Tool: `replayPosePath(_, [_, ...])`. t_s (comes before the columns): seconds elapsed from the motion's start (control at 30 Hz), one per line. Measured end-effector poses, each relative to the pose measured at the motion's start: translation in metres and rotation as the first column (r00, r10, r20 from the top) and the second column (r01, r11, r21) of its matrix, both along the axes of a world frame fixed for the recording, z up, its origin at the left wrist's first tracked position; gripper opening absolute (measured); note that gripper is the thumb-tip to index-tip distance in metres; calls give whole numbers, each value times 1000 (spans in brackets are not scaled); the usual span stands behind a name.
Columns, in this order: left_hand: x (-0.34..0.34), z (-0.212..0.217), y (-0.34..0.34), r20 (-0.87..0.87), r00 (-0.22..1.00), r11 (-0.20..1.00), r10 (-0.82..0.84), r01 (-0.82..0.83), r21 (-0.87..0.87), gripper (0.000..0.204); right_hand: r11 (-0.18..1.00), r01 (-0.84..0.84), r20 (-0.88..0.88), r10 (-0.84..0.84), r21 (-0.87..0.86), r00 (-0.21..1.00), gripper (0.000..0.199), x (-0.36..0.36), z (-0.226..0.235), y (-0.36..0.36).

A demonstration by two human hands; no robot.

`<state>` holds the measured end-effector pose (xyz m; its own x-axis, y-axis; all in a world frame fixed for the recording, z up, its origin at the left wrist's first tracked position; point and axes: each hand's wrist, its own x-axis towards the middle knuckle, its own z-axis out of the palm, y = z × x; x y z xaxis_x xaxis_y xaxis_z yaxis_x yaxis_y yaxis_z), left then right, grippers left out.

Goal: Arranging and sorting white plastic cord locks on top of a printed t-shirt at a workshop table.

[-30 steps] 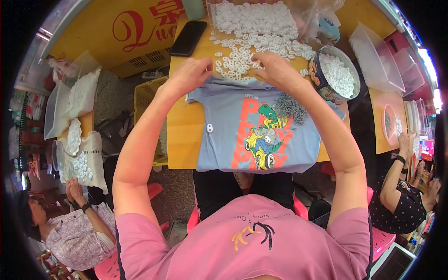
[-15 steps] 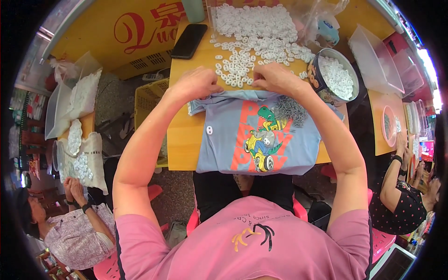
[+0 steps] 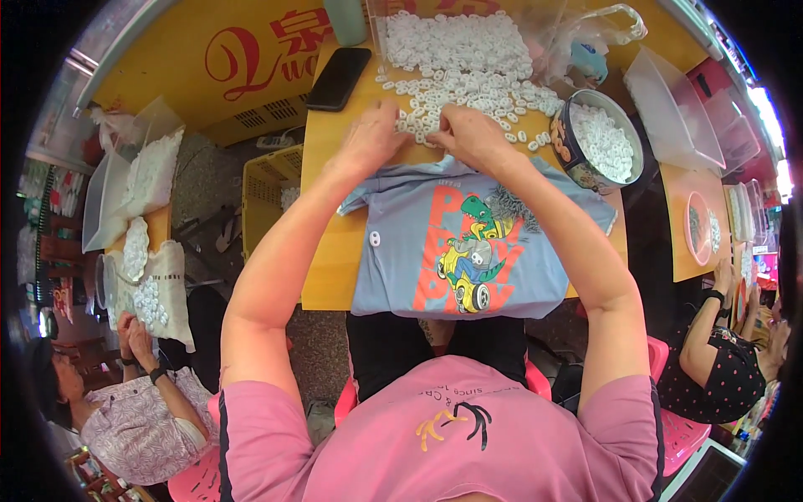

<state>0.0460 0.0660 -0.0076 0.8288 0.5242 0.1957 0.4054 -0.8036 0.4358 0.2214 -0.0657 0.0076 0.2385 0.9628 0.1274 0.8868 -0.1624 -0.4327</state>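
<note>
My left hand (image 3: 374, 138) is at the near left edge of a spread of white oval plastic pieces (image 3: 477, 88) with two holes each; its fingertips are hidden. Beside it my right hand (image 3: 473, 138) bends over the same pieces, fingers curled and closed; whatever they hold is too small to make out. A blue-grey shirt (image 3: 393, 259) with a cartoon dinosaur print lies on the table just below both hands. One white piece (image 3: 375, 238) rests on the shirt's left side. Small grey parts (image 3: 512, 209) form a heap on its upper right, partly behind my right forearm.
A clear bin (image 3: 456, 46) of white pieces stands at the back. To its left lie a black phone (image 3: 339, 79) and a green cylinder (image 3: 345, 21). A round tin (image 3: 602, 138) with white pieces is at the right. People sit at tables (image 3: 682, 217) on both sides.
Both hands have moved from the shirt's upper edge to the white pieces beyond it, shifting leftward. The shirt's upper edge now lies more spread out, with its right sleeve showing.
</note>
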Motion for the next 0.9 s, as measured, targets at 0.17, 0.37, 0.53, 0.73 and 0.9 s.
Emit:
replayPosePath(0.17, [-7, 26, 0, -105, 992, 997, 74, -71, 30, 72, 999, 49, 29, -49, -8, 998, 70, 22, 17, -14])
replayPosePath(0.37, [4, -6, 9, 69, 998, 997, -9, 14, -73, 53, 986, 15, -30, -21, -163, 999, 82, 8, 17, 4])
replayPosePath(0.53, [29, -18, 4, 275, 957, 983, 91, -42, -177, 43, 999, -36, -86, 38, 19, 996, 82, 30, -8, 6])
replayPosePath(0.73, [32, -35, 30, 429, 891, 966, 149, -224, 131, 40, 991, 8, -53, -15, -137, 998, 87, 13, 29, -10])
replayPosePath(0.9, [49, -49, 29, 387, 903, 934, 184, -284, 219, 40, 986, 37, 21, -34, -162, 999, 76, 17, 9, -6])
